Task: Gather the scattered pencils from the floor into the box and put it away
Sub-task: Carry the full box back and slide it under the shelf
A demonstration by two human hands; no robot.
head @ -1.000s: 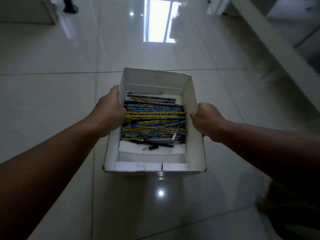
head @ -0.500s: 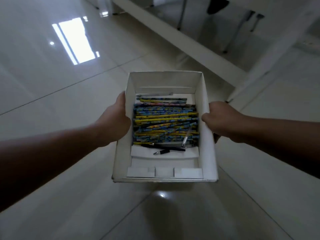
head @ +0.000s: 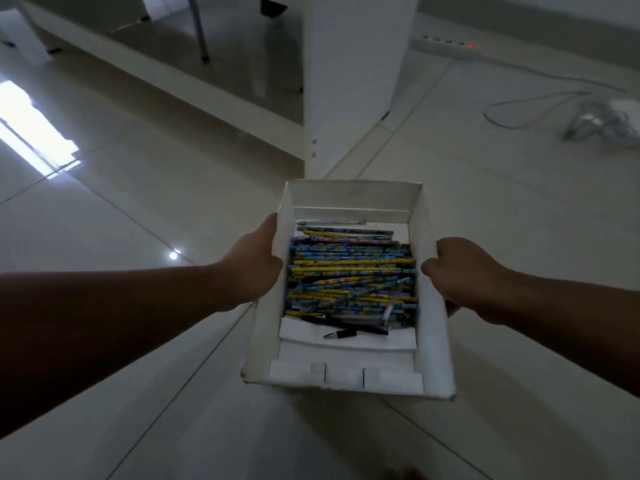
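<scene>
Lengthwise pointing away, box (head: 433, 348), pencils (head: 349, 275) lying crosswise inside

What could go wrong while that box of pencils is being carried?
The box has no lid, so if the left hand or right hand tips it, the pencils could spill out. Loose cables lie on the floor ahead to the right, and a foot might catch on them. The white desk panel stands right ahead and could be bumped.

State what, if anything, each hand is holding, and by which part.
Both hold the white box of pencils: the left hand grips its left side wall, the right hand its right side wall.
</scene>
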